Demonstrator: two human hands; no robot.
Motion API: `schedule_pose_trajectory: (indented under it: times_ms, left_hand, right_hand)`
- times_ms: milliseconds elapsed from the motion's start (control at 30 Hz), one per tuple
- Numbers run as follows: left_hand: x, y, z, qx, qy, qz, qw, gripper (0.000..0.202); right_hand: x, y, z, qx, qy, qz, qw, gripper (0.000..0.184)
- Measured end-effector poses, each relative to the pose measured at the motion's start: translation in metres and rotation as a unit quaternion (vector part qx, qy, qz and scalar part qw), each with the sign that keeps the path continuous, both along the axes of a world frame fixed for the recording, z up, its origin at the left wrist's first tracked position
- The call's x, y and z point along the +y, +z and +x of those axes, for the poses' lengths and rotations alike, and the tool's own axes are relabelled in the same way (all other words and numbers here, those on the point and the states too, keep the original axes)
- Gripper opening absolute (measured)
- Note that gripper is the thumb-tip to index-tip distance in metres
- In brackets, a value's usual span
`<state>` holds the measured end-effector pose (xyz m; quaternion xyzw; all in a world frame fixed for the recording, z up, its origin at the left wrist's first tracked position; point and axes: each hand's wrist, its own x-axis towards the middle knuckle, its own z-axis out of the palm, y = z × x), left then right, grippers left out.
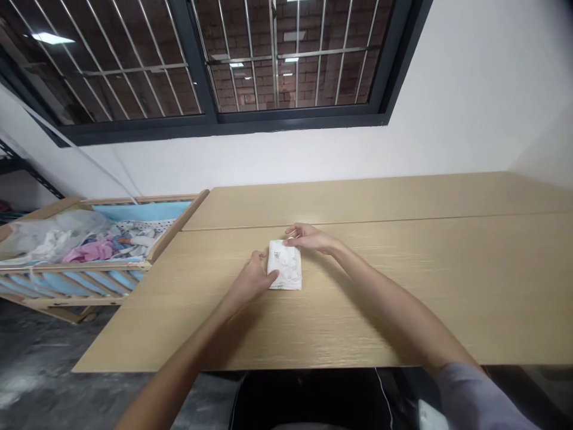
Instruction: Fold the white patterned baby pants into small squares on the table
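Note:
A small white flat packet (286, 270), roughly rectangular, shows a dark printed square and faint grey markings; its exact kind I cannot make out. It is over the light wood tabletop (403, 286). My left hand (256, 276) grips its left edge, thumb on the front face and fingers partly hidden behind. At the top edge, my right hand (311, 237) pinches the packet's upper right part between thumb and fingers.
A wooden crib (154, 254) with blue lining stands left of the table, holding clothes, a pink cloth (92, 249) and a clear plastic bag (62, 230). Behind the table are a white wall (277, 158) and a barred window (290, 65). A dark chair (308, 397) stands at the front edge.

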<state>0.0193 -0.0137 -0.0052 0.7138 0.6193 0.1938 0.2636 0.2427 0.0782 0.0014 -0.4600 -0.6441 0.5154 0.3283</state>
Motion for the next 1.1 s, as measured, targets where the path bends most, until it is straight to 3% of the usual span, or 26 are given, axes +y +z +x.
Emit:
schedule_pose_trajectory:
  times_ms: [133, 267, 333, 433, 533, 667, 767, 900, 1100]
  left_hand:
    - [0.000, -0.014, 0.004, 0.053, -0.004, -0.004, 0.999, 0.045]
    - [-0.003, -0.010, 0.008, 0.122, -0.003, 0.010, 0.993, 0.038]
    - [-0.012, -0.004, 0.014, 0.159, 0.008, 0.022, 0.987, 0.036]
    - [-0.035, 0.002, 0.026, 0.220, 0.012, 0.082, 0.972, 0.043]
    - [-0.060, -0.006, 0.040, 0.252, -0.035, 0.193, 0.947, 0.055]
    - [-0.080, -0.036, 0.056, 0.250, -0.060, 0.229, 0.939, 0.060]
    - [-0.086, -0.051, 0.063, 0.266, -0.049, 0.199, 0.942, 0.061]
    - [-0.086, -0.054, 0.064, 0.269, -0.034, 0.194, 0.943, 0.063]
    - [-0.084, -0.057, 0.059, 0.279, -0.030, 0.228, 0.932, 0.065]
  right_hand:
    - [0.017, -0.024, -0.010, -0.057, 0.021, 0.015, 0.998, 0.049]
    - [0.023, -0.040, -0.010, -0.133, 0.009, 0.055, 0.990, 0.047]
    - [0.018, -0.036, -0.007, -0.176, 0.012, 0.104, 0.979, 0.040]
    - [-0.001, -0.019, -0.006, -0.219, 0.030, 0.240, 0.945, 0.034]
    - [-0.029, -0.003, -0.011, -0.213, 0.114, 0.334, 0.911, 0.041]
    - [-0.058, -0.006, -0.020, -0.201, 0.278, 0.321, 0.883, 0.052]
    - [-0.065, -0.020, -0.021, -0.201, 0.334, 0.301, 0.870, 0.056]
    - [-0.055, -0.032, -0.014, -0.233, 0.342, 0.293, 0.862, 0.057]
    - [-0.023, -0.038, -0.005, -0.221, 0.292, 0.338, 0.867, 0.056]
